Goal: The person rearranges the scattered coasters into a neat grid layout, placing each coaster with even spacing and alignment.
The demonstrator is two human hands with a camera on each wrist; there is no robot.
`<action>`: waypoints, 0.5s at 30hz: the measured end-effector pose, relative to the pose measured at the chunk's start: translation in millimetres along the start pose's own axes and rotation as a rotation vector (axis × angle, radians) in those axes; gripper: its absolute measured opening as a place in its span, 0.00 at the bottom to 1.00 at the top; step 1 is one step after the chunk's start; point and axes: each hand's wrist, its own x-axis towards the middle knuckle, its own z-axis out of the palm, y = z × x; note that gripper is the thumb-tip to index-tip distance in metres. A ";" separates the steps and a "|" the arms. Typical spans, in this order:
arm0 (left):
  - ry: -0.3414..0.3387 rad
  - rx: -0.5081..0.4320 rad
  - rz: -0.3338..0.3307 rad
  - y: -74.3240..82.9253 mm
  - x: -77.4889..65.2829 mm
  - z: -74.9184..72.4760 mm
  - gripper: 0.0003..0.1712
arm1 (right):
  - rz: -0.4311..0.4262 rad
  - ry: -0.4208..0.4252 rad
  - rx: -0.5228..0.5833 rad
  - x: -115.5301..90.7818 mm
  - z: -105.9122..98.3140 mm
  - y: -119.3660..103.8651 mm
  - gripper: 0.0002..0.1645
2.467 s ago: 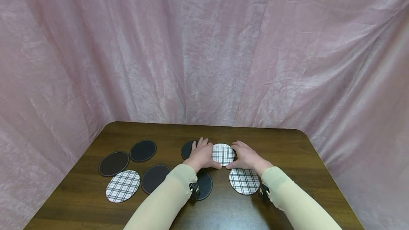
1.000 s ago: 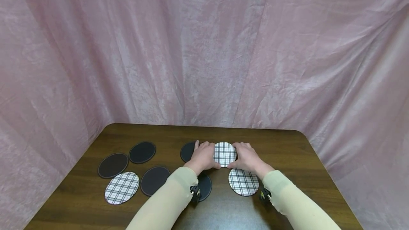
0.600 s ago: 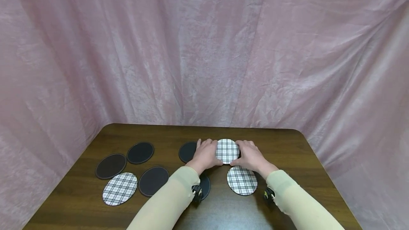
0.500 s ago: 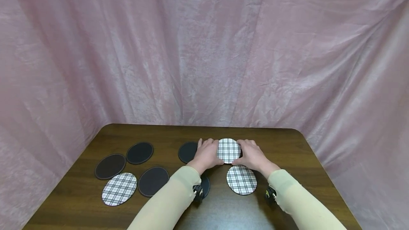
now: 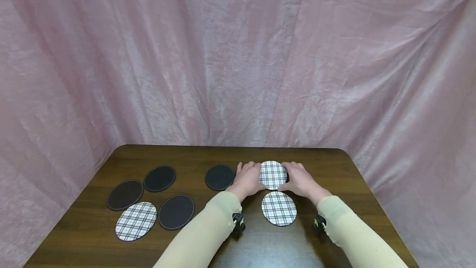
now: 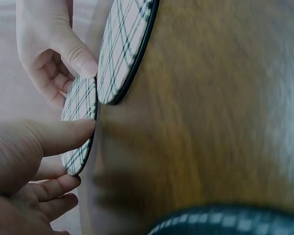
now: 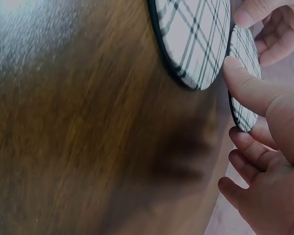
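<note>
Between both hands, at the back of the table, is a round white coaster with a dark plaid pattern (image 5: 272, 175). My left hand (image 5: 248, 179) grips its left edge, thumb at the near side and fingers farther round. On the opposite edge my right hand (image 5: 300, 180) holds it the same way. The right wrist view shows this held coaster (image 7: 244, 54) tilted, its black rim between thumb and fingertips. Just in front lies a second plaid coaster (image 5: 279, 209), flat on the wood. A black coaster (image 5: 219, 177) lies left of my left hand.
On the left of the brown table (image 5: 267, 251) lie another plaid coaster (image 5: 136, 221) and three dark ones, the nearest to my arm being a black coaster (image 5: 176, 212). A stitched dark edge (image 6: 225, 223) fills the bottom of the left wrist view. Pink curtain (image 5: 238, 53) hangs behind.
Both hands have shifted right with the held plaid coaster between them, bringing it behind the other plaid one. A black coaster beneath my left forearm has become hidden. The head view has shifted slightly.
</note>
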 end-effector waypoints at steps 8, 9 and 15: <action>0.015 -0.007 0.000 5.6 2.1 5.8 0.42 | -0.059 0.019 0.028 14.1 19.2 48.5 0.56; 0.015 -0.004 0.000 6.0 1.8 6.1 0.42 | -0.063 0.014 0.023 14.4 19.3 50.1 0.57; -0.001 -0.035 0.011 6.6 0.4 6.9 0.38 | 0.004 -0.052 0.047 -0.1 -2.4 20.4 0.56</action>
